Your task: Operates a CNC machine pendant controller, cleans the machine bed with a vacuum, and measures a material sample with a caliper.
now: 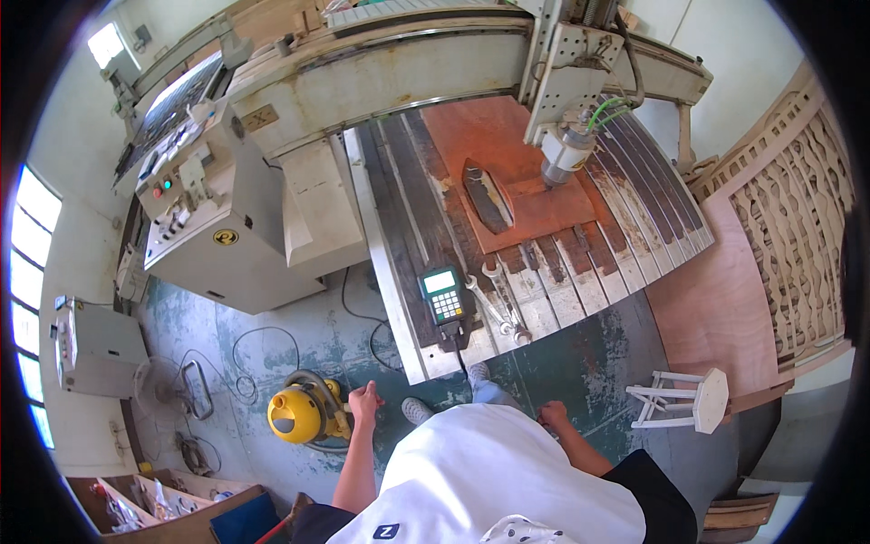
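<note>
My left hand (365,403) is loosely closed, with nothing showing in it, above the floor beside a yellow vacuum cleaner (296,414). My right hand (553,415) is closed too, low in front of the machine bed; a small dark bit shows under its fingers, too little to name. Both hands are apart from the router machine's slotted bed (562,304). On the bed's near corner lie a handheld keypad controller (443,295) with a lit screen and several metal wrenches (494,308). Under the spindle (567,150) rests a reddish board (535,213) with a pointed oval cutout.
A grey control cabinet (227,222) with buttons stands left of the bed. Cables cross the green-grey floor (272,317) near the vacuum. At right are a white stool (702,399) and wavy cut wooden panels (788,218). A divided wooden box (172,508) sits lower left.
</note>
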The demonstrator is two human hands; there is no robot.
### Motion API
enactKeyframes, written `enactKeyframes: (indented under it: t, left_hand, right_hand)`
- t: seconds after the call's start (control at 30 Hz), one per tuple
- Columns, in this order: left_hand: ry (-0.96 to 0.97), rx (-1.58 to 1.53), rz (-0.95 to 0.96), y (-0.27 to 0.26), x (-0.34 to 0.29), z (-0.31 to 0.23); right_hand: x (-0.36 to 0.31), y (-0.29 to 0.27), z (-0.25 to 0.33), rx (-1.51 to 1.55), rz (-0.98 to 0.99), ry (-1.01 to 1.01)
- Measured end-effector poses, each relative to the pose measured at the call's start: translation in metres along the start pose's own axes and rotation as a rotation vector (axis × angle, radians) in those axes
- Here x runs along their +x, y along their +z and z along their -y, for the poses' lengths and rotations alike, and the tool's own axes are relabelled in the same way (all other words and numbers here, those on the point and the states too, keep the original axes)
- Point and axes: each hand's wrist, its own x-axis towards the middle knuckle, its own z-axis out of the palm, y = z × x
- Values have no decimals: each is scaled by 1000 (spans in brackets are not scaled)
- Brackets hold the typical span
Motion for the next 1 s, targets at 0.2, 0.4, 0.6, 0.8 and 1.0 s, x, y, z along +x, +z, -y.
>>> enactKeyframes:
  t: [0.2,0.4,0.6,0.8,1.0]
  left_hand:
    - [2,77,156,-31,13,40]
    - [-259,249,-90,-84,-22,116]
    - [-492,203,-87,-111,-112,207]
    - [-584,-92,-522,-71,-215,268]
    - [-723,-276,-777,-37,-305,344]
  right_hand:
    - [5,0,15,-13,-95,-170]
    - [-28,10,102,26,-56,-318]
    - [-49,48,177,-346,57,-818]
    - [-59,88,229,-621,287,-1153]
    - [-89,157,258,-837,400,-1269]
